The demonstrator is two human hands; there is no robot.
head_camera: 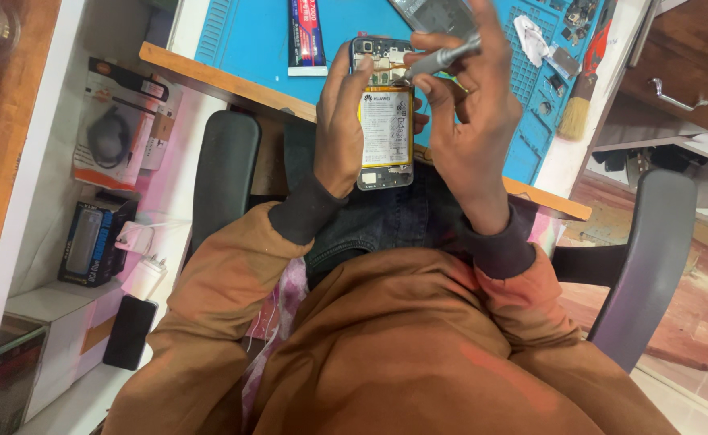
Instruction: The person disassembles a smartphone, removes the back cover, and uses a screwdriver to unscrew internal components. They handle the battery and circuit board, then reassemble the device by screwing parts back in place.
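The person's left hand [339, 129] wraps its fingers around the left edge of an opened smartphone with a white rectangular battery showing [386, 121], held upright over the lap just at the near edge of a blue silicone work mat [241, 36]. The right hand [467, 113] pinches a slim grey metal screwdriver [443, 58], its tip touching the phone's upper right part. At 11 o'clock from the phone lies a dark glue tube [307, 36]; at 2 o'clock, a crumpled white wipe [531, 39]; at 3 o'clock, a wooden-handled brush [583, 93]. Black chair armrests [225, 161] flank the orange-brown sleeves [217, 282].
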